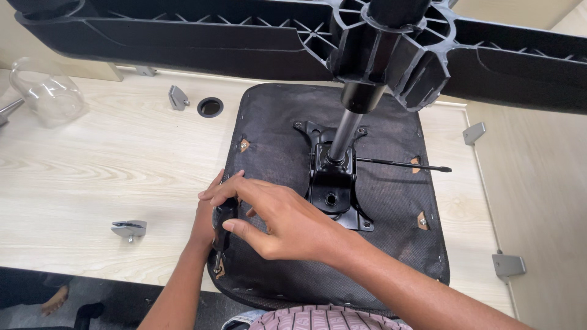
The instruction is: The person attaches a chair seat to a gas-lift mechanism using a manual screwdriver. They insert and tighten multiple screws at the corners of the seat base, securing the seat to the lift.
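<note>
My left hand [205,223] grips a black screwdriver [222,229] upright at the upturned chair seat [379,244]'s near-left corner on the desk [92,171]; my right hand [275,217], fingers curled around the handle top, steadies it.

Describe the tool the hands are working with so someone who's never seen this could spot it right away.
Start at the upturned black chair seat lying on the pale wooden table. At its near left edge both hands meet, the left hand beneath the right hand. Between them stands a short screwdriver with a black handle, its metal tip down at a seat corner hole, unlike the thin black lever farther right.
</note>
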